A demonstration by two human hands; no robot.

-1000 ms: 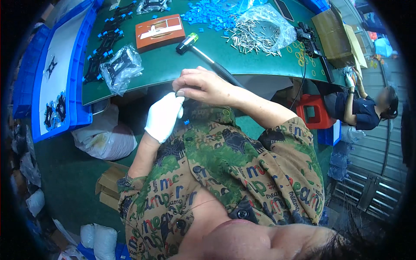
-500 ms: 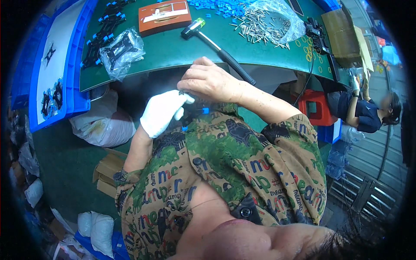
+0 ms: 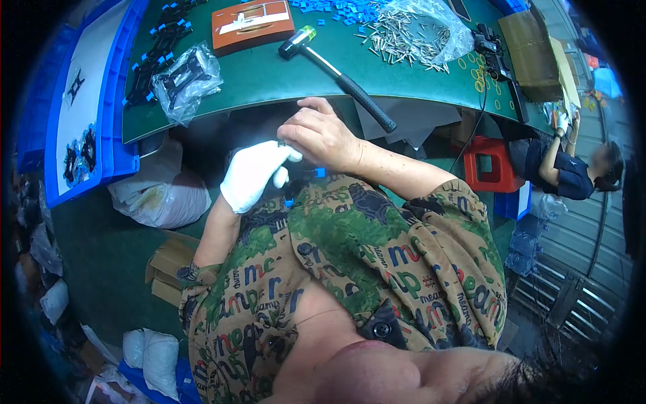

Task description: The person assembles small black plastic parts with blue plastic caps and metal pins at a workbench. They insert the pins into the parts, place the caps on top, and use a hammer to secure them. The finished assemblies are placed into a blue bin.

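Note:
My left hand (image 3: 252, 175), in a white glove, has its fingers closed on a dark plastic part with blue clips (image 3: 320, 172). The part lies low against my shirt, and most of it is hidden by the hands. My bare right hand (image 3: 323, 135) meets the left fingertips, its fingers curled together over the part's upper end. Beyond the hands, a hammer (image 3: 326, 62) with a black grip lies across the green table (image 3: 269, 77), its handle sticking out over the near edge. Left of it are black bracket-like parts in a clear bag (image 3: 185, 84).
Metal pins (image 3: 407, 40) spill from a plastic bag, beside loose blue clips (image 3: 336, 8). An orange-brown box (image 3: 252, 37) stands at the back. A blue-edged bin (image 3: 111, 135) is at left, a red plastic stool (image 3: 491, 165) at right. Another person (image 3: 565, 168) works at far right.
Both hands stay together on the dark part, with only a slight shift of the right fingers. The view has moved a little. The other person's arms have moved slightly.

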